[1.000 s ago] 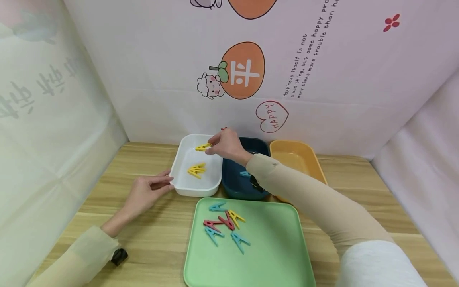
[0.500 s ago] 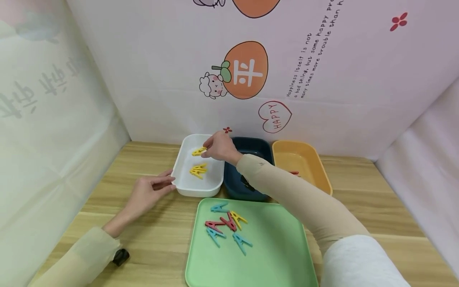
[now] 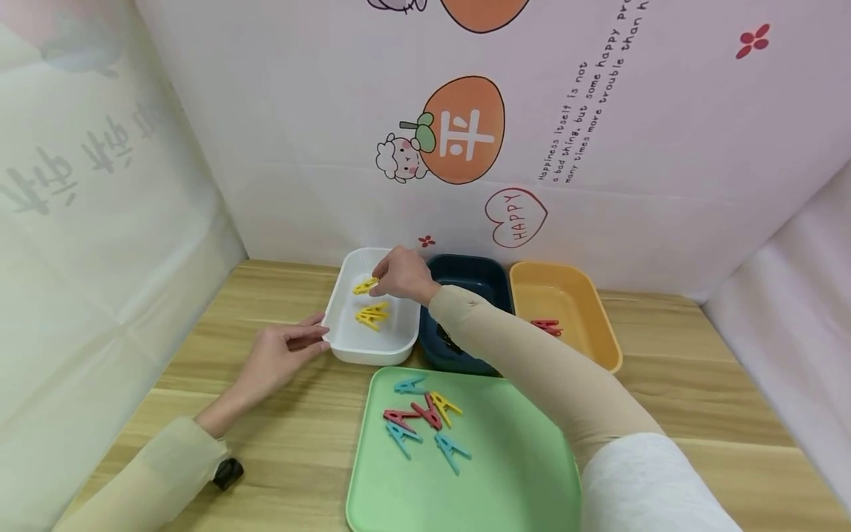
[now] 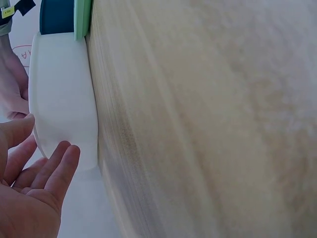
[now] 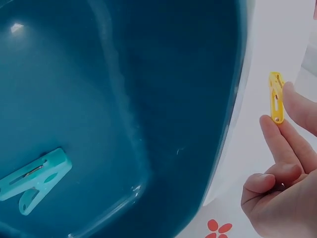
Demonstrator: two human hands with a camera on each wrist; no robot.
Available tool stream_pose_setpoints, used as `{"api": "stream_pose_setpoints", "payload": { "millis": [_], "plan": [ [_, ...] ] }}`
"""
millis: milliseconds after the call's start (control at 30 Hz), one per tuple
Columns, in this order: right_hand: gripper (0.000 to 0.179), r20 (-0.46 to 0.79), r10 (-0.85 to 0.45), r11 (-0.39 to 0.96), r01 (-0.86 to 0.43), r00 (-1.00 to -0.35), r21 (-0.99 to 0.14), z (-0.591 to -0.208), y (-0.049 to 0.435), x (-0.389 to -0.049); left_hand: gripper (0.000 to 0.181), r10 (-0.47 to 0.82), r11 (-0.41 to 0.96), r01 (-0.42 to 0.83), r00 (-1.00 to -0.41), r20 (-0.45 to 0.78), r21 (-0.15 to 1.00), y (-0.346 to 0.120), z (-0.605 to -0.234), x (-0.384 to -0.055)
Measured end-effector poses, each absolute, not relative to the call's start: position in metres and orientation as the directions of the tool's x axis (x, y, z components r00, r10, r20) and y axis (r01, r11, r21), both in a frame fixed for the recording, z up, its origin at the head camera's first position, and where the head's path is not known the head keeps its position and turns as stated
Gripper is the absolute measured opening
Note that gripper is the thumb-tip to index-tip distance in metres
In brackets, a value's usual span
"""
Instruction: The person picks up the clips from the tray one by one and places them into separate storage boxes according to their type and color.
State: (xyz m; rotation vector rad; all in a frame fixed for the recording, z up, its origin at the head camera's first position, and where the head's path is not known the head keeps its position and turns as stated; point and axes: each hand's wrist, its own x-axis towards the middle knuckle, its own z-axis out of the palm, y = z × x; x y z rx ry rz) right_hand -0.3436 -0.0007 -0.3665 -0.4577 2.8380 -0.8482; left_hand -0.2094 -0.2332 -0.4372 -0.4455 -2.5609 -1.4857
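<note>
right hand (image 3: 402,275) pinching a yellow clothespin (image 3: 363,286) over the white bin (image 3: 372,356), left hand (image 3: 278,356), fingers extended, touching its side, further yellow clothespins (image 3: 370,315) inside

a wood-grained table (image 3: 292,436) carries three bins (image 3: 475,275) and a tray (image 3: 492,462).

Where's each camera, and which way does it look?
Head: on the head, looking forward and down at the green tray; left hand, right hand and arms show.
Left wrist: on that wrist, facing the white tray; left hand, part of right hand show.
Right wrist: on that wrist, facing the blue tray; right hand shows.
Head and right wrist share the held yellow clothespin.
</note>
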Motion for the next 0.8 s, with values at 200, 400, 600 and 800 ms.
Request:
{"api": "stream_pose_setpoints", "payload": {
  "millis": [200,400,600,800],
  "plan": [
    [0.043,-0.094,-0.322,0.817,-0.227,-0.942,-0.531,-0.368,-0.002,-0.347,0.026,0.185,0.456,0.327,-0.945,0.271,0.828,-0.231,-0.438,-0.209],
    [0.050,-0.116,-0.335,0.832,-0.236,-0.935,-0.501,-0.360,0.007,-0.348,0.027,0.182,0.449,0.332,-0.943,0.279,0.830,-0.230,-0.436,-0.210],
    [0.036,-0.045,-0.391,0.789,-0.310,-0.919,-0.531,-0.343,0.021,-0.327,0.028,0.185,0.458,0.331,-0.943,0.276,0.825,-0.232,-0.436,-0.211],
    [0.025,0.010,-0.448,0.780,-0.397,-0.894,-0.484,-0.330,0.038,-0.296,0.028,0.182,0.456,0.332,-0.943,0.279,0.825,-0.234,-0.439,-0.210]
  ]
}}
